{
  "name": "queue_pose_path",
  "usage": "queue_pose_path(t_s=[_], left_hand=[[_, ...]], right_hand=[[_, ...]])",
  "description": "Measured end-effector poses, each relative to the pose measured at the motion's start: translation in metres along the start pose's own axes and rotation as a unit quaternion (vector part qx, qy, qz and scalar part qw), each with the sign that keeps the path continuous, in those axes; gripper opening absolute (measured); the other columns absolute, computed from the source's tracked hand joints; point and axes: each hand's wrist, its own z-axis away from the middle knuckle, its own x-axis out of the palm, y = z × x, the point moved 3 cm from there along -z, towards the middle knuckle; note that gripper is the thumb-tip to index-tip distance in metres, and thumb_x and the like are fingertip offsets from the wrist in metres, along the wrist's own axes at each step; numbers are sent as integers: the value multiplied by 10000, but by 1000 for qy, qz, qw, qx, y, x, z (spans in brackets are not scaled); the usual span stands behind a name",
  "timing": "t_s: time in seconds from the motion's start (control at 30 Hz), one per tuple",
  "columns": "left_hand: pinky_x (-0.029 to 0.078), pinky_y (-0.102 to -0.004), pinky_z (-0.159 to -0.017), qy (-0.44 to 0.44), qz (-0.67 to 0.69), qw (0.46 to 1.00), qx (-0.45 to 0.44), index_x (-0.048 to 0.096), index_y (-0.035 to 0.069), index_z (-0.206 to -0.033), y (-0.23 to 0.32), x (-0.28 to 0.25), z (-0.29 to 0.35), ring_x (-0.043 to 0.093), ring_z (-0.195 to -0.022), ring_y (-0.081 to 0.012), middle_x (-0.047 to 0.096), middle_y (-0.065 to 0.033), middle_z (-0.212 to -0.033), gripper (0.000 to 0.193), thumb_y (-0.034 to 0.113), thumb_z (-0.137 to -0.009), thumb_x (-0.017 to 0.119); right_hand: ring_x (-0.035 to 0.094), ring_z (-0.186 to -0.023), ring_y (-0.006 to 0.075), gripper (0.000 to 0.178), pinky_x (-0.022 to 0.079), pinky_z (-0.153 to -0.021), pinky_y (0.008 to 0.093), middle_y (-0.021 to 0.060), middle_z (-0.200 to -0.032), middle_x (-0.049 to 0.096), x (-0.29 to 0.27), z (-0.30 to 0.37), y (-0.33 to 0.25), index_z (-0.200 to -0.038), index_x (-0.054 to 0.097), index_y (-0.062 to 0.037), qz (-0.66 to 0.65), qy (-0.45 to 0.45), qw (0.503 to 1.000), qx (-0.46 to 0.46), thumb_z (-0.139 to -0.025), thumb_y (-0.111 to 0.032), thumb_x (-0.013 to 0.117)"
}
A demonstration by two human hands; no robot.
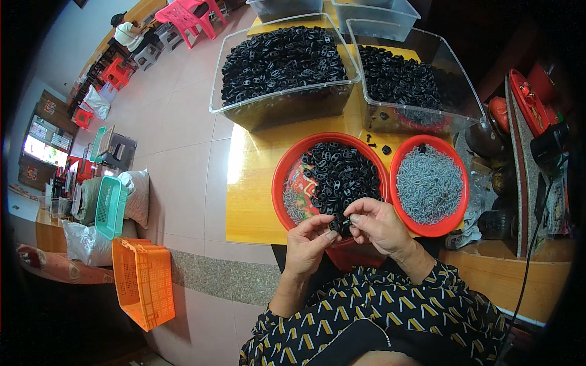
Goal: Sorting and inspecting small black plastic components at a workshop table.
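Observation:
Both my hands meet over the front rim of a red basin [282, 165] heaped with small black plastic parts [345, 171], oval with holes in them. My left hand [307, 244] is closed, thumb and forefinger pinching one black plastic part at the pile's near edge. Just to its right, my right hand [386, 227] is also closed in a pinch; whatever sits between its fingertips is too small to make out. Some silvery screws [294, 204] lie at the basin's left side. A second red basin [466, 192] to the right is full of silvery screws [429, 183].
Two clear plastic bins [287, 97] [421, 122] of black parts stand at the back of the yellow table [250, 207]. A few loose black pieces [386, 149] lie between bins and basins. An orange crate [143, 283] is on the floor at left. Far off, a person [129, 36] sits.

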Motion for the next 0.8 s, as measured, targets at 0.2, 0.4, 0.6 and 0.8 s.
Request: queue_pose_path(t_s=[0.2,0.4,0.6,0.8], left_hand=[[476,-223,-610,0,3,1000,-4,541,-36,-1040,-2,1,-1,598,-696,-137,591,-71,-767,289,-53,-758,601],[473,-219,-609,0,-2,1000,-2,541,-35,-1040,-2,-1,-1,594,-689,-133,592,-69,-769,289,-52,-757,602],[470,-218,-605,1,5,1000,-3,541,-32,-1043,-1,0,0,592,-688,-132,591,-68,-764,292,-47,-758,606],[468,-216,-615,0,7,1000,0,543,-32,-1041,-1,0,1,585,-692,-127,587,-63,-772,289,-45,-760,605]], right_hand=[[537,-621,107,89,444,-507,213,46,-708,529,-5,-5,11,-919,500,-8,-125,-11,992,18,-869,-79,481],[534,-614,98,76,447,-494,204,46,-722,529,-4,-3,4,-922,489,-21,-65,36,997,-14,-869,-75,481],[553,-595,92,111,469,-491,190,53,-756,555,-3,-2,4,-951,483,-15,-2,37,999,-24,-844,-23,510],[576,-613,95,151,485,-497,194,61,-745,575,2,1,1,-968,501,23,-16,58,997,-42,-829,-25,535]])
